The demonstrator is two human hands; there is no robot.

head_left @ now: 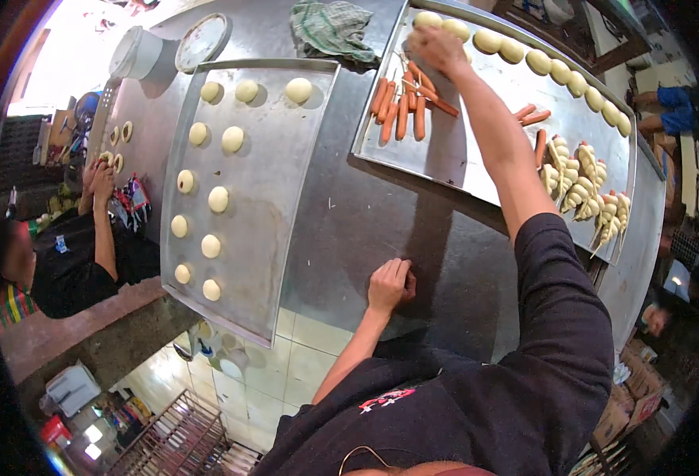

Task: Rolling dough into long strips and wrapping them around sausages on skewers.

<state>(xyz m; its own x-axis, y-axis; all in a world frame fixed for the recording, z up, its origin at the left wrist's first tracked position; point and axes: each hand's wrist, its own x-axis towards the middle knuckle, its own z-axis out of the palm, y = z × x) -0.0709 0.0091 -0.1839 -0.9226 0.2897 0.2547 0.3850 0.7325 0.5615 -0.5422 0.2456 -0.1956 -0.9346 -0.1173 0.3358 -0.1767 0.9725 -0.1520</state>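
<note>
My right arm stretches over the metal tray [460, 163] at the far right. My right hand [439, 49] has its fingers curled down beside the first of a row of dough balls [427, 20]; whatever is under the fingers is hidden. Just below that hand lies a pile of orange-red sausages [402, 119], with thin pale sticks among them. Sausages wrapped in spiralled dough [579, 186] are bunched at the tray's right end, next to a few bare sausages [534, 117]. My left hand [391, 285] rests in a loose fist on the dark tabletop [341, 230], with nothing visible in it.
Another tray [262, 214] to the left carries spaced dough balls, one with a dark spot. A checked cloth [332, 30], a white bucket [135, 52] and a round lid [202, 43] stand beyond. At the far left, another person's hands [101, 178] work by dough rings.
</note>
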